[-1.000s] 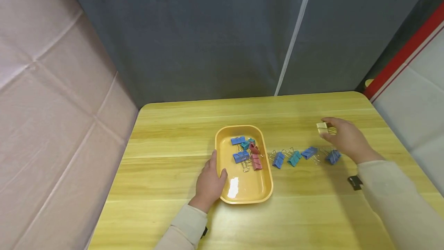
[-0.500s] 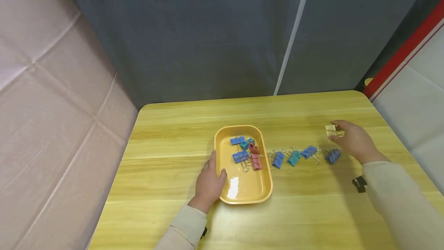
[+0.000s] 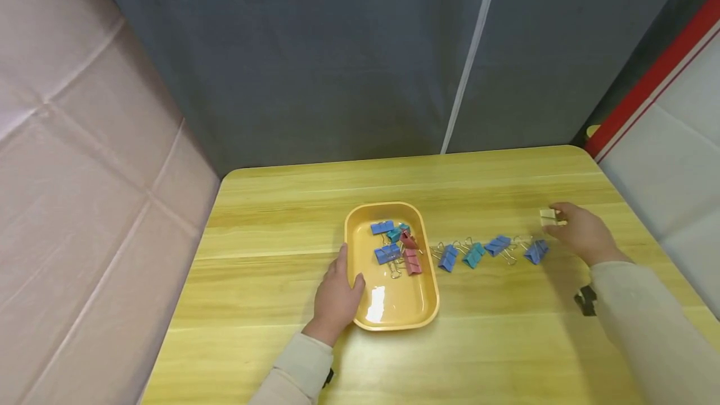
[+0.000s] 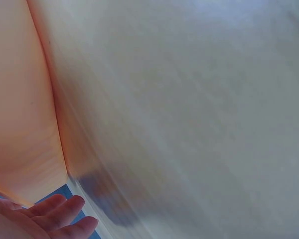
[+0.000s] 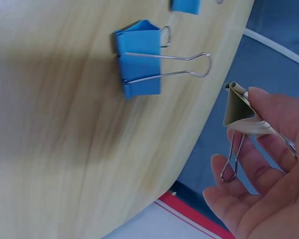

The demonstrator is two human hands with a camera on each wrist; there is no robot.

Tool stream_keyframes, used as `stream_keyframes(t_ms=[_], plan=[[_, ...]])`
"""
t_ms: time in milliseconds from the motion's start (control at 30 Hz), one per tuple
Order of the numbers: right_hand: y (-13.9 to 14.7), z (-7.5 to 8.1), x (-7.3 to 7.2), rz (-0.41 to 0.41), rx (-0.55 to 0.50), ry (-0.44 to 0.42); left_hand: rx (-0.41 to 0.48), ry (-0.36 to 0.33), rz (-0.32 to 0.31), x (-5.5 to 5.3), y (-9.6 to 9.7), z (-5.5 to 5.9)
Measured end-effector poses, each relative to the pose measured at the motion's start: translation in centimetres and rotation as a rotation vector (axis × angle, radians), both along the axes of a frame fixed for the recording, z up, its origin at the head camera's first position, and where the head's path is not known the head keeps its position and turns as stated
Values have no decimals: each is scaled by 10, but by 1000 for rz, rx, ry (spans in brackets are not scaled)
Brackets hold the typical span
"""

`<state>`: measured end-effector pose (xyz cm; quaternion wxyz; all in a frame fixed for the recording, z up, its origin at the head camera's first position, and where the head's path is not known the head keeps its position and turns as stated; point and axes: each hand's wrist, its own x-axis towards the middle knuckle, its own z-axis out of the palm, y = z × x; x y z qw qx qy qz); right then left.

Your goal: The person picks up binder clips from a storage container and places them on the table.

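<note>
My left hand point(image 3: 335, 295) holds the left side of a yellow tray point(image 3: 416, 317), thumb over the rim and fingers along its outer wall. The tray's wall fills the left edge of the left wrist view, with fingertips point(image 4: 72, 219) below it. Inside lie blue, teal, red and pink binder clips point(image 3: 388, 254). At the right, my right hand point(image 3: 587, 234) pinches a pale yellow binder clip point(image 5: 241, 112) by its body, one wire handle hanging down. Close by, on the table, rests a blue binder clip point(image 3: 536, 252), the right-hand end of a row.
Leftward along the row come another blue binder clip point(image 3: 498, 245), a teal one point(image 3: 474, 255) and a blue one point(image 3: 448, 258) beside the tray. The wooden table point(image 3: 270, 255) meets a dark panel point(image 3: 315, 80) at the back. A red-edged white panel point(image 3: 675, 142) flanks its right side.
My right hand has moved right and slightly nearer, carrying the pale yellow binder clip past the end of the row. My left hand stays on the tray.
</note>
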<state>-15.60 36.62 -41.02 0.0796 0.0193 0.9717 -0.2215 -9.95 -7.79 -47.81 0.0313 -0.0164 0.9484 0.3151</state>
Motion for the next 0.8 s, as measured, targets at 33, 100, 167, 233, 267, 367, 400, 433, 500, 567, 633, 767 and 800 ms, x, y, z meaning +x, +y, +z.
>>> stream_keyframes(t_ms=[33, 100, 167, 233, 267, 367, 400, 433, 500, 567, 633, 767, 800], plan=[[1, -1, 0, -1, 3, 2, 2, 3, 0, 0, 0, 0], [4, -3, 0, -5, 8, 2, 3, 7, -1, 0, 0, 0], [7, -5, 0, -8, 16, 3, 2, 11, -3, 0, 0, 0], [10, -7, 1, -14, 22, 5, 0, 12, -4, 0, 0, -1], [12, -9, 1, -18, 22, 6, -1, 11, -4, 0, -1, -1], [18, -13, 1, -27, 23, 2, -3, 10, -4, 0, -1, -1], [20, -15, 2, -32, 21, -7, -3, 8, -3, 0, -1, -1], [22, -16, 2, -34, 21, -15, -3, 8, -2, 0, -1, 0], [26, -18, 2, -36, 24, -32, -3, 6, -2, 0, -1, 0], [29, -20, 2, -42, 28, -53, -2, 5, -1, 0, -1, 1], [31, -20, 2, -42, 35, -62, -1, 6, -1, 0, -1, 1], [33, -21, 2, -46, 39, -83, -1, 8, 0, 0, -1, 1], [33, -21, 2, -47, 38, -89, -1, 9, 1, 0, -1, 1]])
